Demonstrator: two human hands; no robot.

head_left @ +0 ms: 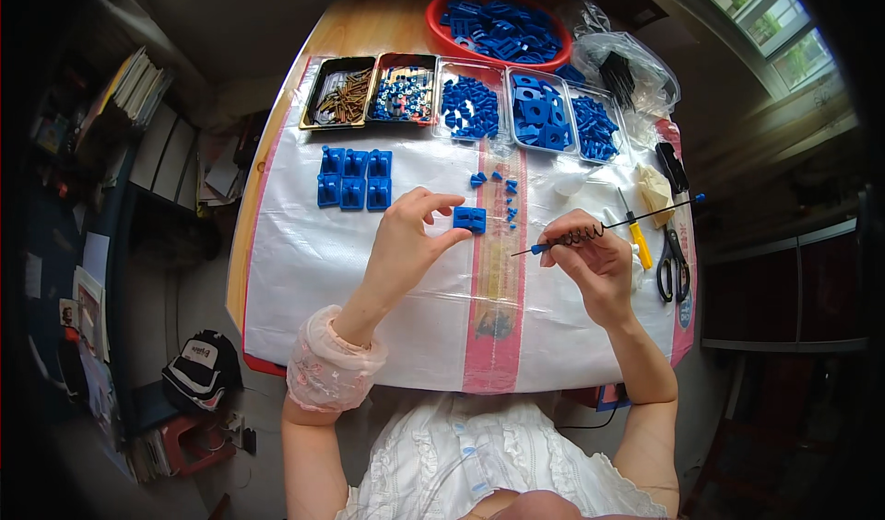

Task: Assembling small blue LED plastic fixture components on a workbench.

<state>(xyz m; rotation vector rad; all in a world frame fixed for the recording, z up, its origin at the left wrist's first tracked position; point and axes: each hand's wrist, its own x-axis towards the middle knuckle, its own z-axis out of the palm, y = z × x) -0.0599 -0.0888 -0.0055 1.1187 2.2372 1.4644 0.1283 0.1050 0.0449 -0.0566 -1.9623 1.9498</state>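
A small blue plastic bracket (469, 219) lies on the white sheet, pinched at its left side between the thumb and index finger of my left hand (413, 230). My right hand (595, 266) grips a thin black spiral-shaft tool (636, 220) with blue ends. Its fine metal tip points left, apart from the bracket. Several loose blue plastic bits (511, 188) are scattered just beyond the bracket. Left of these, two rows of similar blue brackets (354, 178) stand side by side. A light ruffled sleeve cuff circles my left forearm.
Along the far side stand trays of brass-coloured screws (345, 97), small metal hardware (403, 91) and blue parts (471, 105). Behind them sits a red basin (569, 48) of blue pieces. At the right lie a yellow-handled screwdriver (640, 243), black scissors (674, 271) and clear plastic bags (636, 59).
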